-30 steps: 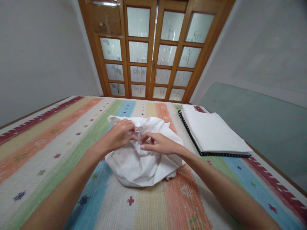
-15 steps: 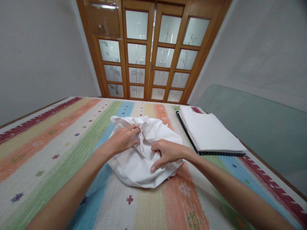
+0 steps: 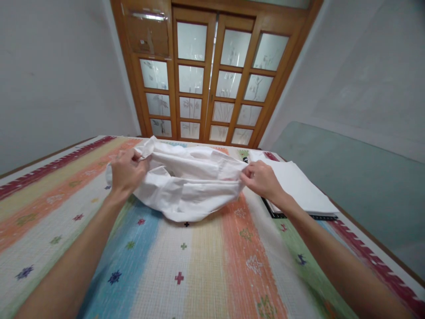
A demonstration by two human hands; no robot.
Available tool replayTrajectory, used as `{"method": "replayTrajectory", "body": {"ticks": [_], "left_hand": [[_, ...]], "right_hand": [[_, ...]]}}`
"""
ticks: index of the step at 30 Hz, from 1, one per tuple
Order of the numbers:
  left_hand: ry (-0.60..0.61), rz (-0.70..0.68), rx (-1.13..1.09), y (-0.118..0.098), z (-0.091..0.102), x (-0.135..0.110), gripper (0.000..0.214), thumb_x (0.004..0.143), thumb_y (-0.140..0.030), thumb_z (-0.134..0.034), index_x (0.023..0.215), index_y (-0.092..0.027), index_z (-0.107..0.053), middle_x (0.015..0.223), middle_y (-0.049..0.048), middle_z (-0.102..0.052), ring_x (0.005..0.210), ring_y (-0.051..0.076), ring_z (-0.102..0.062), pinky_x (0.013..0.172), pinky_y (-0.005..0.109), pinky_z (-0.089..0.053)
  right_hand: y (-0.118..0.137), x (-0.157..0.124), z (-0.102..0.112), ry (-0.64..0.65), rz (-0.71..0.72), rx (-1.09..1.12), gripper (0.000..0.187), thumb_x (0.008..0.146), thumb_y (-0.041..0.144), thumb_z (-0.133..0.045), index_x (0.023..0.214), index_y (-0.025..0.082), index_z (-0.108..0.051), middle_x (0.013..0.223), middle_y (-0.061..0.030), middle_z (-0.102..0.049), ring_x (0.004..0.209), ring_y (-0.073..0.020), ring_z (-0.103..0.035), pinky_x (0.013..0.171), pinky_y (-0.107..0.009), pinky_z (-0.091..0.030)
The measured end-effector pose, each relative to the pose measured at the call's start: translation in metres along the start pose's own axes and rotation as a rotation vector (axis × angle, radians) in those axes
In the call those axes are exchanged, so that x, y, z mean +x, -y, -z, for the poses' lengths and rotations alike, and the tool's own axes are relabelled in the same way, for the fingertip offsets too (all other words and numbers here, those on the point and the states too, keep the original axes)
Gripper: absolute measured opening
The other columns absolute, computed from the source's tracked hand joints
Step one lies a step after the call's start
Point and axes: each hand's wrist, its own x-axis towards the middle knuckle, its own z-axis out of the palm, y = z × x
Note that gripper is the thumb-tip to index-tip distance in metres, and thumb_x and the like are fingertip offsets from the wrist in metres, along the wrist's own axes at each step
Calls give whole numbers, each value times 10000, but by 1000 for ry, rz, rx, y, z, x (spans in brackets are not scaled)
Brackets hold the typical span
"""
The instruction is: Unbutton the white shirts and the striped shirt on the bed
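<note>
A white cloth [image 3: 192, 192] hangs stretched between my two hands, just above the striped table cover. It sags in loose folds, with a gap between its near and far layers; whether it is a garment or a cover I cannot tell. At its left end my left hand [image 3: 128, 173] pinches the gathered fabric, fingers closed. My right hand [image 3: 260, 178] grips the right end between thumb and fingers. The lower edge of the cloth hangs close to the table cover.
Striped cloth [image 3: 206, 274] with small woven figures covers the table. To the right lies a folded white stack [image 3: 302, 188] on a black-edged item [image 3: 274, 212]. A pale green panel [image 3: 348, 177] stands along the right side. Wooden doors with glass panes [image 3: 215, 79] rise beyond.
Both hands have moved apart, left hand leftward and right hand rightward. The white cloth, bunched on the table before, is now lifted, pulled wide and farther from me.
</note>
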Motion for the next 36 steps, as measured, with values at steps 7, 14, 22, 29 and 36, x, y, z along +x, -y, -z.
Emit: {"method": "replayTrajectory", "body": {"ticks": [7,14,22,29,36], "left_hand": [[250,-222,-63,-18,8,-2,178,798,-383,-611,730,-219,-586,729,-5,-664,748,188,-597,829,326,-405],[404,-405,-65,-45,14,-14,205,818,-367,-576,903,-227,-700,891,34,-753,772,216,-641,901,401,-351],[517,-494,-96,-71,23,-23,236,895,-262,-459,943,-187,-677,885,48,-741,778,210,-642,850,392,-340],[538,-553,-160,-71,18,-25,236,905,-194,-442,838,-190,-668,805,24,-723,713,178,-626,790,341,-367],[473,-517,-217,-73,11,-31,239,924,-275,-486,923,-207,-716,866,36,-745,739,186,-640,791,334,-405]], "right_hand": [[19,-8,-28,457,41,146,348,756,222,-595,439,186,-457,452,12,-458,476,-107,-386,526,-268,-244],[80,28,-24,105,43,673,265,844,335,-589,642,165,-570,624,12,-564,599,-111,-488,593,-240,-343],[128,40,-36,129,120,748,259,872,390,-622,754,161,-598,690,1,-613,634,-115,-516,612,-241,-350],[127,39,-39,266,43,786,213,885,246,-523,687,175,-559,650,16,-608,638,-120,-531,612,-235,-338],[125,37,-48,174,24,845,324,851,147,-447,537,180,-517,548,23,-551,579,-115,-507,624,-239,-349]]}}
